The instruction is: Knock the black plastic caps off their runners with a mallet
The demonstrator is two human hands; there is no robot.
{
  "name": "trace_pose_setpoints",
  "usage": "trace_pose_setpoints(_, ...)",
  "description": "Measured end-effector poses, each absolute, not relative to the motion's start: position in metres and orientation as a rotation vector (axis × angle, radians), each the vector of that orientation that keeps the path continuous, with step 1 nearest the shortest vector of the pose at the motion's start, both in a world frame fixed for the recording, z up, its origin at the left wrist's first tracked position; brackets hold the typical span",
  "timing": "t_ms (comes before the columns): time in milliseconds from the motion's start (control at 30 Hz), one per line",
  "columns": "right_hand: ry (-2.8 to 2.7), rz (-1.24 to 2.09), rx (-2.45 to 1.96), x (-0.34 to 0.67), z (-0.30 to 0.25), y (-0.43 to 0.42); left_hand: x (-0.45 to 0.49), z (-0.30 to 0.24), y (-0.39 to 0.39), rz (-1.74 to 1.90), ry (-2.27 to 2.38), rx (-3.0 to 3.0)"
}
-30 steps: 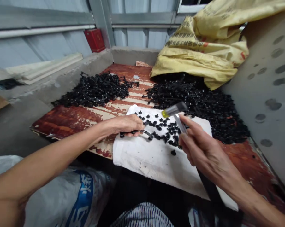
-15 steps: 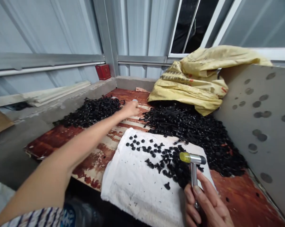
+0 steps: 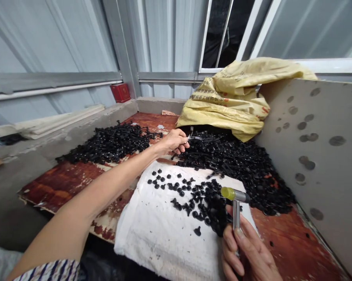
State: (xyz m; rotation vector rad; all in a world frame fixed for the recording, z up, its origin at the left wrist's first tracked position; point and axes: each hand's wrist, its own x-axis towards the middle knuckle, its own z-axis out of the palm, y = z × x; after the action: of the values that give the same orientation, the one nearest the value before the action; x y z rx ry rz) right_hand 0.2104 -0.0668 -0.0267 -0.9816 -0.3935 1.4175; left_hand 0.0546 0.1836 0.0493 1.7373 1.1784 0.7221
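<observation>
My left hand reaches far over the board, its fingers pinched on a thin, shiny stalk-like piece whose exact kind I cannot make out. It hovers at the near-left edge of a big heap of black long-stemmed parts. Closed around the metal handle of a small mallet is my right hand; the mallet's head has one yellow and one dark face. Beneath it lies a white cloth, with small black round-headed pieces scattered and piled on it.
A second black heap lies on the left of the worn red board. A yellow sack slumps over the back of the right heap. A spotted pale panel stands on the right, and a red tin in the back corner.
My left hand has moved right, from the bare strip between the heaps to the right heap, and a thin shiny piece now shows in its fingers. My right hand still holds the mallet.
</observation>
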Motion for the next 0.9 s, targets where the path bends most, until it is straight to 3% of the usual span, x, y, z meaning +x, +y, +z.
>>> trace_pose_setpoints(267, -0.453, 1.324, -0.873, 0.218, -0.038, -0.061, 0.049, 0.033, 0.113, 0.607, 0.814, 1.415)
trace_pose_setpoints(567, -0.546, 1.395, -0.872, 0.219, -0.031, -0.062, 0.055, 0.014, 0.015, 0.377, 0.806, 1.664)
trace_pose_setpoints(733, -0.601, 1.425, -0.920, 0.219, -0.034, -0.065, 0.046, 0.008, 0.011, 0.144, 0.730, 1.309)
trace_pose_setpoints(900, -0.655, 1.424, -0.949, 0.217, -0.037, -0.064, 0.046, 0.007, 0.011, 0.191, 0.761, 1.221)
